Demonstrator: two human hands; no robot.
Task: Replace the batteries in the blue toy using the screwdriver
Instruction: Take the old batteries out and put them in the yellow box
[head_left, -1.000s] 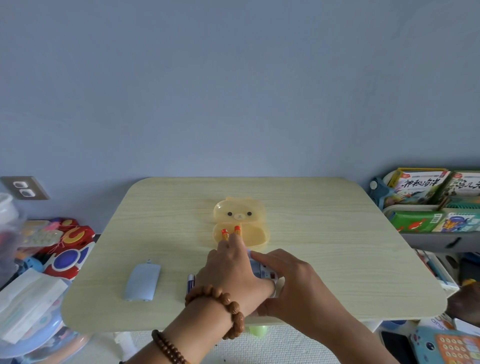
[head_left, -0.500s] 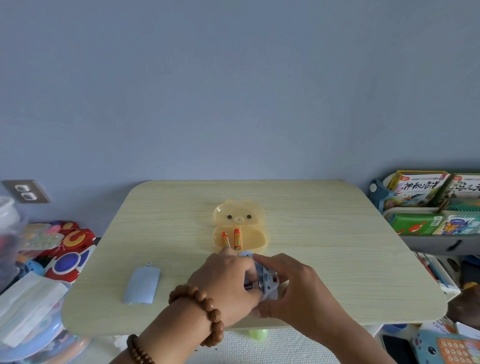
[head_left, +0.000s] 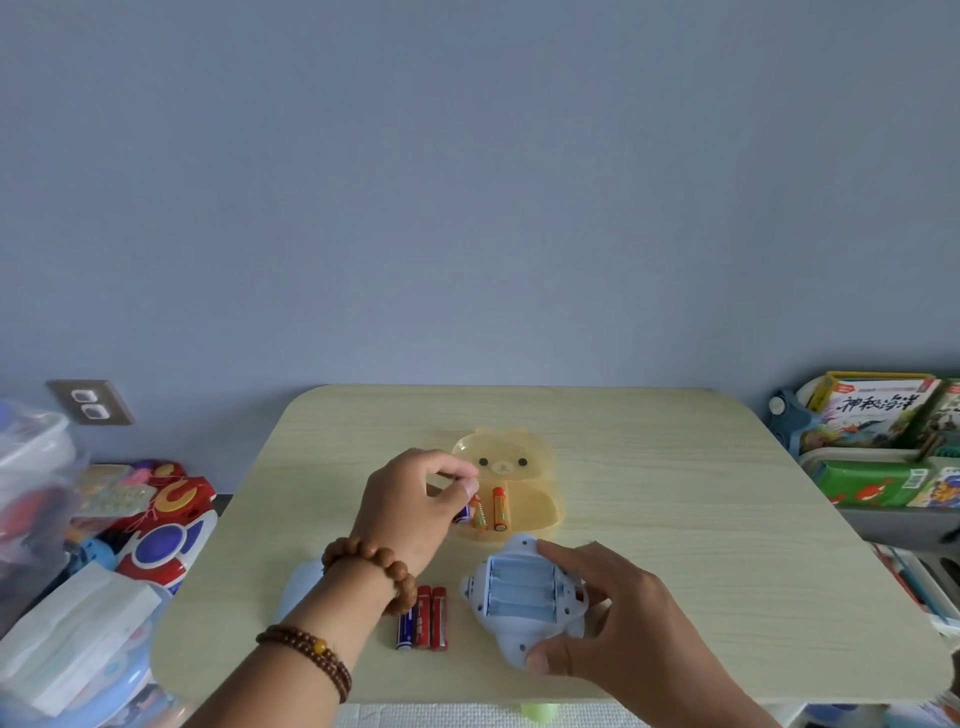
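The blue toy (head_left: 519, 644) lies back-up on the table, its three-slot battery compartment (head_left: 522, 592) open and empty. My right hand (head_left: 623, 623) grips the toy by its right side, thumb on the near edge. My left hand (head_left: 415, 512) hovers over the yellow bear-shaped box (head_left: 535, 499), fingertips pinched on a dark blue battery (head_left: 462, 513). Two orange batteries (head_left: 491, 512) lie in the box. Three loose batteries (head_left: 423, 618), one blue and two red, lie left of the toy. The pale blue compartment cover (head_left: 298, 587) is partly hidden by my left forearm. No screwdriver is visible.
The wooden table (head_left: 701, 519) stands against a blue wall with a socket (head_left: 91, 402) at the left. Toys and plastic tubs (head_left: 156, 519) crowd the floor on the left. A rack of children's books (head_left: 878, 410) stands on the right.
My left hand has left the toy and moved up to the bear box. The toy's compartment now shows open and empty, and three batteries lie on the table beside it.
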